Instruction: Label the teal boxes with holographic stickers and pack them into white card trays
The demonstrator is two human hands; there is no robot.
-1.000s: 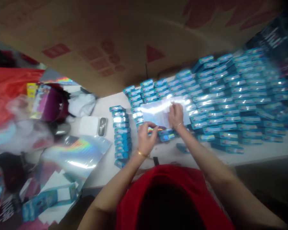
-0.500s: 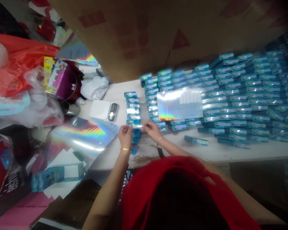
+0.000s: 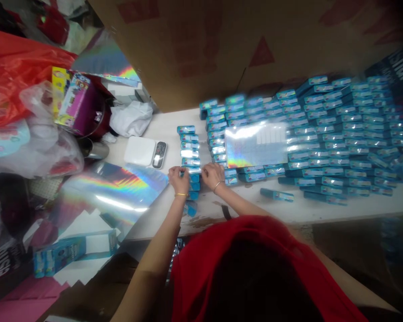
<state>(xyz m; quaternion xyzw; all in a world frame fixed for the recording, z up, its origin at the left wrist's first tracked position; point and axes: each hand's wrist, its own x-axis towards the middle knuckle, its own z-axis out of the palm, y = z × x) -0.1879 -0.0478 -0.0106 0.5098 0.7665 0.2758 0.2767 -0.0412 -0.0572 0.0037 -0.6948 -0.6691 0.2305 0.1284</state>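
Observation:
A column of small blue boxes (image 3: 190, 146) stands in front of me, several with a shiny strip on the face turned up. At one box in this column, my left hand (image 3: 179, 180) and my right hand (image 3: 213, 175) pinch the two ends of a small shiny sticker (image 3: 194, 170). The sticker lies on or just over the box's face; contact is hard to tell. Nearer to me are boxes with plain blue faces (image 3: 194, 186). To the right, a silvery sheet of stickers (image 3: 255, 145) rests on top of many more blue boxes (image 3: 332, 158).
A white digital scale (image 3: 140, 150) sits left of the column. Beyond it lie a crumpled white bag (image 3: 130, 118), a rainbow-sheen sheet (image 3: 121, 190) and a purple box (image 3: 79, 105). A big cardboard carton (image 3: 204, 53) stands along the back of the white table (image 3: 169, 120).
Both hands have come down closer to the box, with the sticker now at its face. My right hand's fingers are lower and more curled. The view has shifted slightly.

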